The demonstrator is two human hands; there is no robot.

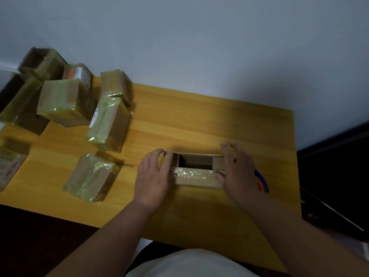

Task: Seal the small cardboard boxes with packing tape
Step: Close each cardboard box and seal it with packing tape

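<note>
A small cardboard box (pixel 196 177) stands on the wooden table (pixel 199 120) in front of me, its top open and dark inside, with old tape on its near flap. My left hand (pixel 153 176) presses against the box's left end, fingers straight over the left flap. My right hand (pixel 237 166) lies against the right end, fingers extended over the right flap. A tape dispenser (pixel 261 181) with blue and orange parts peeks out just behind my right hand.
Several taped cardboard boxes (pixel 107 124) are piled at the table's left and back left, one (pixel 90 177) lying close to my left hand. A grey wall rises behind the table. Dark floor lies beyond the right edge.
</note>
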